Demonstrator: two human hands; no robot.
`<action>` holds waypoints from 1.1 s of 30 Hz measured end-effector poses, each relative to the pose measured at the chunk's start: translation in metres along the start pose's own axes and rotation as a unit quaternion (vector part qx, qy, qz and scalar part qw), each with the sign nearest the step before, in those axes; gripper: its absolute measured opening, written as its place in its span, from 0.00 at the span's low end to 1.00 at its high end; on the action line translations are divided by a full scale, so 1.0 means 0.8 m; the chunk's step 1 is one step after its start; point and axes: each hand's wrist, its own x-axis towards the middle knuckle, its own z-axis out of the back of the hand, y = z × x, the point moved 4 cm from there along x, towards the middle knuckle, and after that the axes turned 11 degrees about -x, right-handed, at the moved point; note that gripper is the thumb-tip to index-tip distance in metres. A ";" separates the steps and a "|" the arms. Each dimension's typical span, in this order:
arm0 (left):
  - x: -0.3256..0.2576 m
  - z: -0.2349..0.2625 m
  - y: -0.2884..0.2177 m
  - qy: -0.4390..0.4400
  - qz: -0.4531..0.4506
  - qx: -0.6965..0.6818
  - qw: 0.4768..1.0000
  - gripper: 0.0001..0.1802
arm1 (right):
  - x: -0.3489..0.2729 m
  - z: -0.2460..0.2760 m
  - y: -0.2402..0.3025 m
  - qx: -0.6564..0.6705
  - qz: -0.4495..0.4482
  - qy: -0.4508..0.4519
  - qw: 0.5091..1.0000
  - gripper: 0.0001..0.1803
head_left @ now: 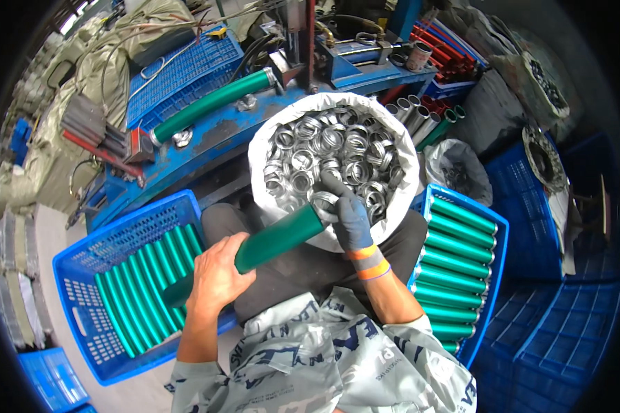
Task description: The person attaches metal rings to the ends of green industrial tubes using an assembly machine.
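Green plastic tube (277, 238), smooth and cylindrical, lies across the person's lap, gripped around its near half by the bare left hand (215, 280), whose fingers are closed over it. Its far end points into a white sack of shiny metal rings (334, 162) set between the knees. The right hand (349, 213), in a dark grey glove with an orange cuff, is closed on one metal ring (324, 200) just at the tube's open end, so the step in hand looks like fitting a ring onto the tube. I judge the next move calls for squaring ring to the tube's mouth and pressing it home. More green tubes fill a blue plastic crate (110, 248) at the left and another blue crate (492, 227) at the right.
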 end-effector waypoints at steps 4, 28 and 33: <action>-0.002 -0.002 0.006 0.011 0.010 0.006 1.000 0.26 | -0.009 -0.025 0.026 -0.186 0.073 0.108 0.974 0.44; -0.013 -0.033 0.036 -0.017 0.045 -0.021 0.999 0.26 | -0.001 -0.040 0.012 -0.343 0.114 0.191 0.913 0.40; -0.019 -0.028 0.043 -0.029 0.033 -0.028 0.999 0.25 | -0.002 -0.054 0.013 -0.319 0.081 0.166 0.929 0.39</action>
